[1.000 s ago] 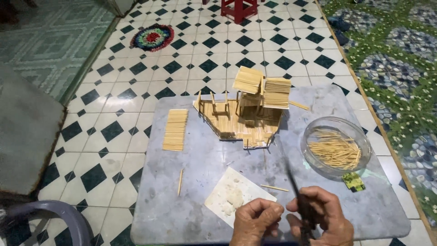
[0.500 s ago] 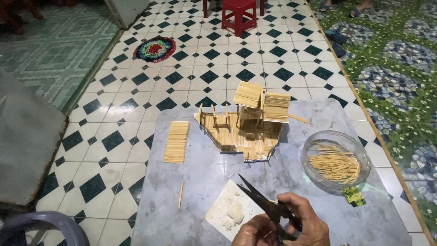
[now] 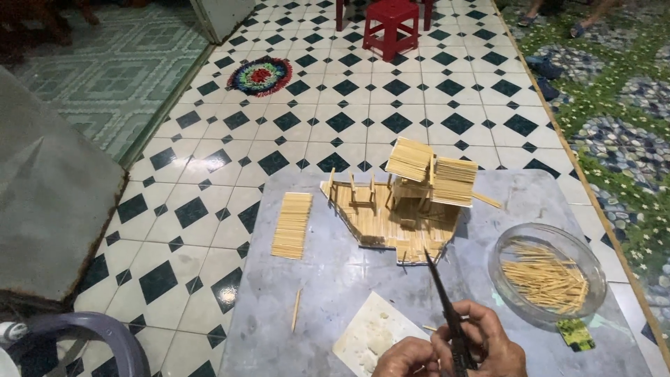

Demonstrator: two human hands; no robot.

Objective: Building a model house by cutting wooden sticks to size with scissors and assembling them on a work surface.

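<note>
Two hands: the right hand (image 3: 488, 345) was wrapped around dark scissors (image 3: 447, 314); the left hand (image 3: 405, 359) curled beside it, fingers pressed together, what they pinched I could not tell.
Blades: closed, tip pointing up and away from the fingers toward the toothpick house model (image 3: 405, 202).
Step, as judged: trimming a stick for the model.
Next move: calls for a steady snip just beyond the fingertips.
Left of the fingers: a white paper with glue paste (image 3: 370, 338), a loose toothpick (image 3: 296, 309), a flat toothpick panel (image 3: 292, 225).
Right of them: a glass bowl of toothpicks (image 3: 548, 274).
In the way: nothing, though the model stood near the tip.
</note>
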